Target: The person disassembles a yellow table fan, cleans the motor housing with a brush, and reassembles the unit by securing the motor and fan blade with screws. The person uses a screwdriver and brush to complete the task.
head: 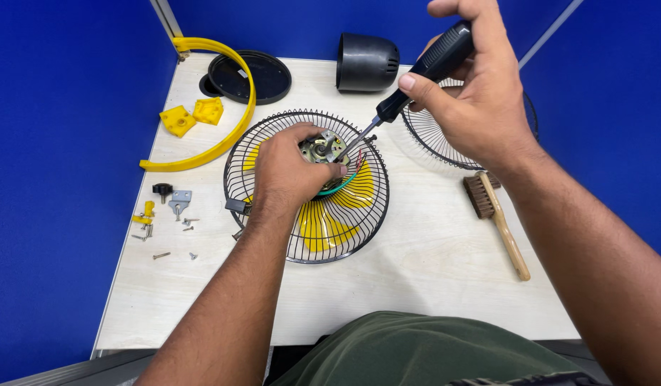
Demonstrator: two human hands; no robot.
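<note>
Centrally on the pale wooden table (416,271) lies a black wire fan guard (307,187) with yellow blades (323,218) showing through it, and on its hub sits a bare metal motor (320,149). The left hand (291,168) rests on top of the guard, fingers curled around the motor's near side, holding it. The right hand (480,89) is above and to the right of the motor, closed in a full grip on the black handle of a screwdriver (409,78).

Blue partition walls stand on the left, behind and on the right of the table. On its left part lie a curved yellow plastic arc (223,100), two yellow blocks (193,116), a black round disc (249,76), and a scatter of small screws (166,229) with a metal bracket. A black motor housing (366,62) stands at the back, a second wire guard (445,139) lies under the right hand, and a wooden-handled brush (498,218) lies to the right.

The screwdriver's long axis runs diagonally, handle up and to the right, shaft slanting down to the left, its tip meeting the motor's top right beside the left fingertips.
</note>
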